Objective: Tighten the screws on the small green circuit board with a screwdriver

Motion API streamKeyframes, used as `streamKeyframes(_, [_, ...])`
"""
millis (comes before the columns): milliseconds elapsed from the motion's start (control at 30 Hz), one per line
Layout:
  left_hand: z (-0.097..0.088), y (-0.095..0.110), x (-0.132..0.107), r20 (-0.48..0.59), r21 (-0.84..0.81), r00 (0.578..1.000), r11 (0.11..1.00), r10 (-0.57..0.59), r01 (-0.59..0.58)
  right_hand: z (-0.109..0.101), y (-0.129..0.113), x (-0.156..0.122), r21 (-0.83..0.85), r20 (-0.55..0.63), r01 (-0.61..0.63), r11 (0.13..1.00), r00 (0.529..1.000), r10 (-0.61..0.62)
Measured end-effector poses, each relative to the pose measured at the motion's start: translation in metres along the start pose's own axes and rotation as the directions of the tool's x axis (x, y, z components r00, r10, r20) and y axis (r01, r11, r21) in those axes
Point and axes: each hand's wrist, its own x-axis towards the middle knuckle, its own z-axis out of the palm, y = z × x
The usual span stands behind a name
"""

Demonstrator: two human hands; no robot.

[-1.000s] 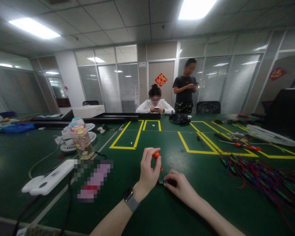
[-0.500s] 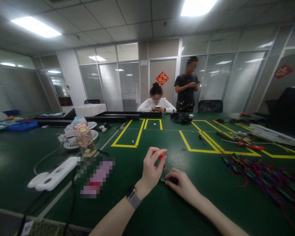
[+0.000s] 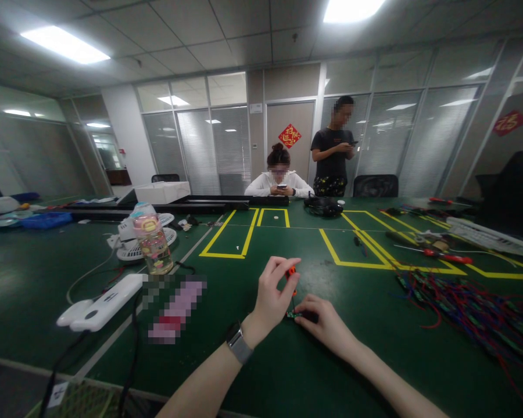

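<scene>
Between the fingers of my left hand (image 3: 273, 293) is an orange-and-black screwdriver (image 3: 292, 271), held upright with its thin shaft pointing down. The tip of the shaft meets a small green circuit board (image 3: 292, 315) lying on the table; the exact contact spot is too small to make out. My right hand (image 3: 320, 319) pinches the board's right edge between thumb and fingers, its palm low over the table. A watch sits on my left wrist.
On the right lies a heap of circuit boards with red and blue wires (image 3: 466, 313), with a red screwdriver (image 3: 447, 256) behind it. A drink bottle (image 3: 154, 244), a white fan and a white device (image 3: 107, 303) stand left. Two people are across the green table (image 3: 253, 377).
The view has shifted slightly. My left hand still holds the screwdriver upright on the board, and my right hand keeps its pinch on the board's edge.
</scene>
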Motion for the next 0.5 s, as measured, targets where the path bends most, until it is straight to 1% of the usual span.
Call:
streamKeyframes(133, [0.0007, 0.0032, -0.0005, 0.026, -0.043, 0.999, 0.999, -0.022, 0.024, 0.0014, 0.0015, 0.0013, 0.032, -0.014, -0.006, 0.999, 1.0, 0.007])
streamKeyframes(367, [0.0, -0.0016, 0.0005, -0.004, 0.036, 1.0, 0.999, 0.01, -0.009, 0.0049, 0.0077, 0.002, 0.043, -0.024, 0.004, 0.999, 1.0, -0.003])
streamKeyframes(500, [0.0003, -0.0006, -0.0009, 0.005, -0.004, 1.0, 1.0, -0.019, 0.019, 0.0051, 0.0088, 0.0021, 0.042, -0.014, 0.015, 0.999, 1.0, -0.014])
